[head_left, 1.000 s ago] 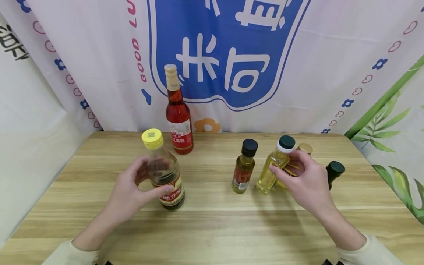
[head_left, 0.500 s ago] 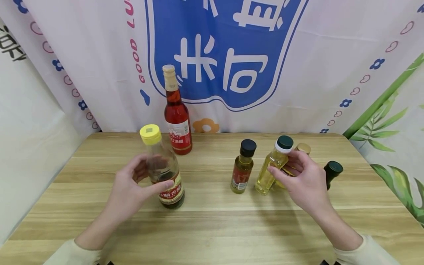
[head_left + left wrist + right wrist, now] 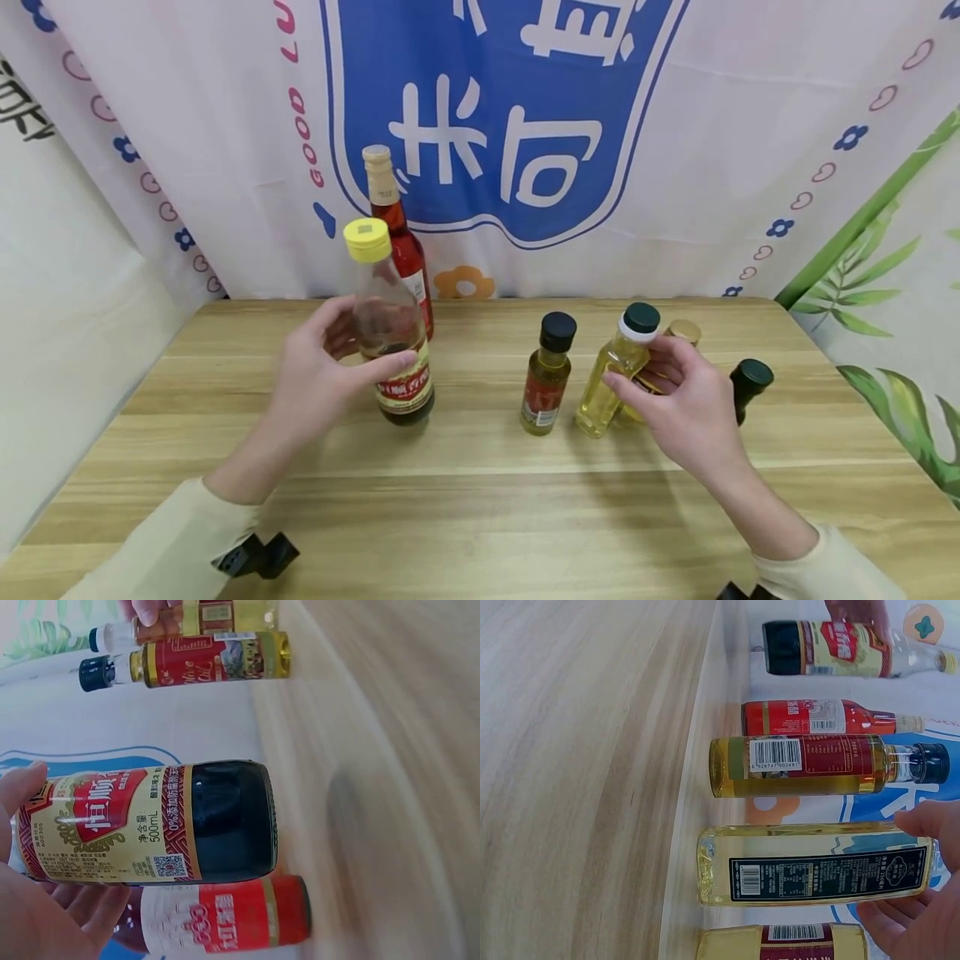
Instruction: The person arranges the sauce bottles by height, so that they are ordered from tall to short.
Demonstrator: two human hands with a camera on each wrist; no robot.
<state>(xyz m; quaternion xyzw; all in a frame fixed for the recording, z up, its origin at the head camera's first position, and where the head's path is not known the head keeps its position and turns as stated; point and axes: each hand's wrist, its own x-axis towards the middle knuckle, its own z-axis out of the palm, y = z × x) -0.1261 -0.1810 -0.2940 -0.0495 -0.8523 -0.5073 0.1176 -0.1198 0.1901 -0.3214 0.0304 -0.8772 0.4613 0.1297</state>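
My left hand (image 3: 318, 371) grips a glass vinegar bottle (image 3: 405, 387) with a yellow cap and dark liquid low inside. In the left wrist view this bottle (image 3: 150, 821) is held clear of the tabletop, its shadow falling on the wood. Behind it a red vinegar bottle (image 3: 408, 258) stands partly covered. On the other side, my right hand (image 3: 693, 408) holds a clear bottle of pale yellow oil (image 3: 600, 400) between thumb and fingers, high up near its green cap. That oil bottle is upright, leaning slightly in the head view. Just left of it stands a small olive oil bottle (image 3: 545, 383) with a black cap.
Behind the right hand are a gold-capped bottle (image 3: 684, 332) and a dark green-capped bottle (image 3: 750, 379), both mostly hidden. The wooden table (image 3: 480, 525) ends at a printed white curtain (image 3: 712, 167). Black devices (image 3: 258, 554) are strapped at the wrists.
The left hand has carried the yellow-capped vinegar bottle away from me and slightly right, so it now overlaps the red bottle. The right hand and its oil bottle stay nearly in place.
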